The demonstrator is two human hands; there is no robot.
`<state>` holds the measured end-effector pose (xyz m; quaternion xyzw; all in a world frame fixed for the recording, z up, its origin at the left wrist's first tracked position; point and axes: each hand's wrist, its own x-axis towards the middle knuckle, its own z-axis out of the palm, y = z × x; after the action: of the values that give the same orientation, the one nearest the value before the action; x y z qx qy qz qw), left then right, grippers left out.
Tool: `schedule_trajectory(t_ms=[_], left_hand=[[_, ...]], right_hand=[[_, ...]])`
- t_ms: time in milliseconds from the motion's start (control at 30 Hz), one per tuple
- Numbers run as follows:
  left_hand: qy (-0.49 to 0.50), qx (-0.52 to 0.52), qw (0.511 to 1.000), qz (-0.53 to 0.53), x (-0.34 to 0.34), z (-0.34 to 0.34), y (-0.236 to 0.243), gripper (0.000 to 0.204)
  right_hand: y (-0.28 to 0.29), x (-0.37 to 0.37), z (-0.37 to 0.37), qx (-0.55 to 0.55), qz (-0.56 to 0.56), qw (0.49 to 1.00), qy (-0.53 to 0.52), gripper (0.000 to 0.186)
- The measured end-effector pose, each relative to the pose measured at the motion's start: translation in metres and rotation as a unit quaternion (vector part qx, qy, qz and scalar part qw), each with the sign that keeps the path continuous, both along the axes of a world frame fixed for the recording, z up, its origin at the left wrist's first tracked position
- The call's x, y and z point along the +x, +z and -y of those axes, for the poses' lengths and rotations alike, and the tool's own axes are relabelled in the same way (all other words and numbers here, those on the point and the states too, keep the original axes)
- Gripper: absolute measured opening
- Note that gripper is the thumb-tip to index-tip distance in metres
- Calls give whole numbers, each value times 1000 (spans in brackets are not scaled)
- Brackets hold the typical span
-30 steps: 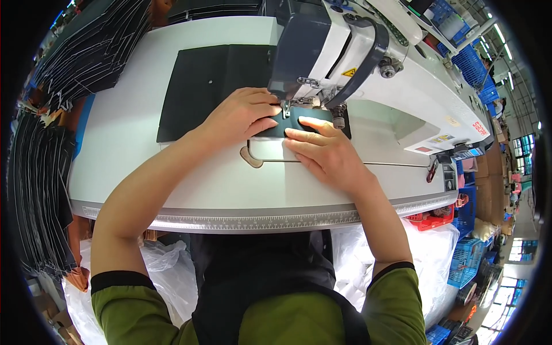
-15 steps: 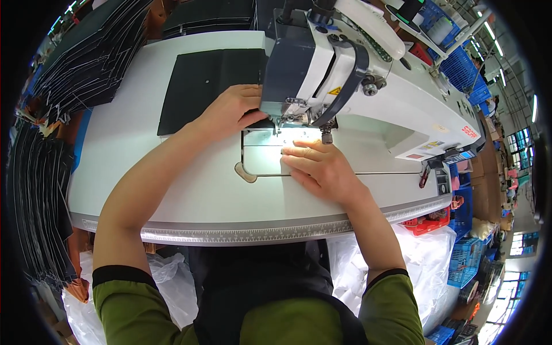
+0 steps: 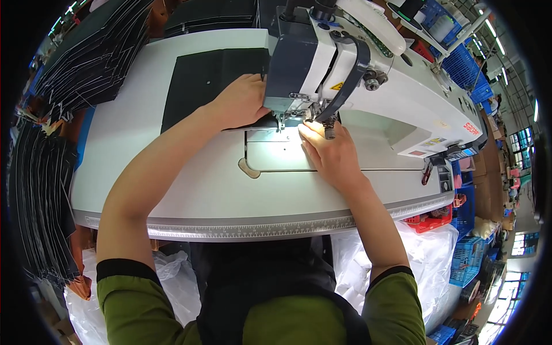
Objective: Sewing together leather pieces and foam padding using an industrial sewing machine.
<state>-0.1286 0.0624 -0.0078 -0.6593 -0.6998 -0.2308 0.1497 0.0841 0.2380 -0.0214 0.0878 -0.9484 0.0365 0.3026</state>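
Note:
My left hand (image 3: 240, 100) is curled on the dark panel (image 3: 195, 86), just left of the sewing head (image 3: 293, 63), with its fingertips partly hidden by the machine. My right hand (image 3: 328, 152) reaches up at the right of the presser foot (image 3: 280, 121), fingers bent and close together, tips in the glare of the lamp; whatever they hold is unclear. Between the hands, a lit metal plate (image 3: 273, 152) shows in the white tabletop (image 3: 132, 144), below the panel's near edge.
Tall piles of black panels (image 3: 86, 57) (image 3: 43, 207) stand at the left. A thread stand (image 3: 411, 17), blue baskets (image 3: 466, 259) and a red tray (image 3: 428, 218) are at the right. A ruler strip (image 3: 247, 230) runs along the table's front edge; white plastic (image 3: 397, 247) lies below.
The lamp came on. The panel's front part shifted up under the head, baring the plate. My left hand moved slightly away from me; my right hand shifted right and its fingers bent.

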Motion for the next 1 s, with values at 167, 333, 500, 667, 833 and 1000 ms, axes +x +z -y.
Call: schedule_trajectory(t_ms=[167, 333, 500, 667, 833, 1000], left_hand=[[15, 9, 993, -118, -5, -2, -5, 23], [103, -38, 989, -100, 22, 31, -3, 24], [133, -50, 987, -69, 90, 78, -3, 21], [90, -104, 990, -15, 124, 89, 10, 15], [51, -58, 996, -47, 105, 60, 16, 16], [21, -56, 994, -93, 93, 43, 7, 22]], right_hand=[[1, 2, 1, 8, 3, 1000, 6, 19], [7, 24, 13, -65, 83, 992, 65, 47], [18, 84, 78, -89, 185, 965, 161, 50], [-16, 104, 130, -65, 62, 981, 173, 41], [-22, 105, 150, -134, 4, 966, 222, 35], [-12, 107, 145, -152, 3, 964, 220, 29]])
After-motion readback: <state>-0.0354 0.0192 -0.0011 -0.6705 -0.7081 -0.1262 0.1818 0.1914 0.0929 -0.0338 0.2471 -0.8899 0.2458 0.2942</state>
